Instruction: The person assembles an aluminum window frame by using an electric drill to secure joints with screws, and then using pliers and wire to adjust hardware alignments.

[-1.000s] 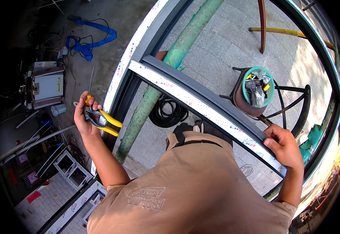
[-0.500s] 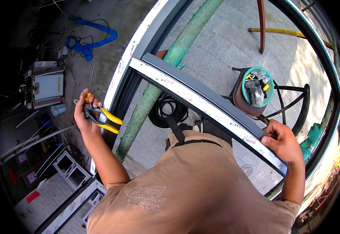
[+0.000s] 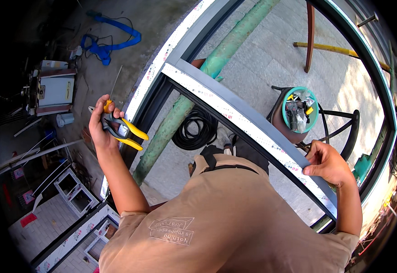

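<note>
My left hand (image 3: pixel 99 127) is raised at the left and grips a pair of pliers with yellow handles (image 3: pixel 124 132), along with a thin tool that has an orange grip (image 3: pixel 108 104). My right hand (image 3: pixel 328 163) pinches the upper edge of a long grey aluminium profile (image 3: pixel 235 111) covered with white protective film. This bar runs diagonally from the upper middle down to the lower right, inside a big dark window frame (image 3: pixel 155 98). My tan shirt fills the lower middle and hides what lies below it.
A green pipe (image 3: pixel 194 91) lies on the paved floor beneath the frame, beside a coil of black cable (image 3: pixel 194 129). A teal bucket of tools (image 3: pixel 300 111) sits on a black stand. A welding machine (image 3: pixel 53 91) and blue hose (image 3: pixel 109 43) lie at upper left.
My right hand has slid slightly up along the grey profile. My left hand with the pliers has stayed at about the same place.
</note>
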Available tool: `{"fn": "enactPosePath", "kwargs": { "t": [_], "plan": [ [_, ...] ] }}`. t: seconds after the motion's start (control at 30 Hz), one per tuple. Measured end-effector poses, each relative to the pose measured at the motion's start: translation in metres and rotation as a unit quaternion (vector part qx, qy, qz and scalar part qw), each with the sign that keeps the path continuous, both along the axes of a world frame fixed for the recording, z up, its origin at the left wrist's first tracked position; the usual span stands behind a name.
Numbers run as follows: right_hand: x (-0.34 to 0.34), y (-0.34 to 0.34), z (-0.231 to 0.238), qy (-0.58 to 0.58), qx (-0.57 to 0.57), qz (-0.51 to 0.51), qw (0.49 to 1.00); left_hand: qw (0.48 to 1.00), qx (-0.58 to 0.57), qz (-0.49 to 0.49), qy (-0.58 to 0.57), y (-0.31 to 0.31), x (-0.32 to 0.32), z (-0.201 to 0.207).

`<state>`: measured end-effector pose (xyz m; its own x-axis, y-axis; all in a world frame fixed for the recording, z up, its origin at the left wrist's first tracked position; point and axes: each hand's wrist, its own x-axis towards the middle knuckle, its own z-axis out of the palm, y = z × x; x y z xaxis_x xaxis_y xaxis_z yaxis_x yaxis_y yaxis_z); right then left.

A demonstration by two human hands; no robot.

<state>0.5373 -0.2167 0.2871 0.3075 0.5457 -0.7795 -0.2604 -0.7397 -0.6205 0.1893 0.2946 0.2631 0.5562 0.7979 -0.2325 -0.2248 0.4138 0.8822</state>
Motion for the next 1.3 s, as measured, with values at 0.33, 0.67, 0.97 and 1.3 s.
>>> {"fn": "enactPosePath", "kwargs": {
  "t": [0.33, 0.67, 0.97, 1.3],
  "plan": [
    [-0.001, 0.051, 0.041, -0.291, 0.048, 0.187, 0.937, 1.0, -0.008, 0.017, 0.005, -0.004, 0.002, -0.001],
    [-0.09, 0.285, 0.07, -0.346, 0.33, 0.321, 0.818, 0.99, 0.034, 0.109, -0.082, -0.01, 0.002, -0.001],
    [-0.203, 0.401, 0.044, -0.166, 0.396, 0.54, 0.724, 0.946, 0.024, 0.298, -0.124, -0.136, -0.06, 0.015],
    [-0.28, 0.399, 0.01, -0.03, 0.436, 0.667, 0.604, 0.885, 0.064, 0.458, -0.043, -0.203, -0.073, 0.017]
  ]
}}
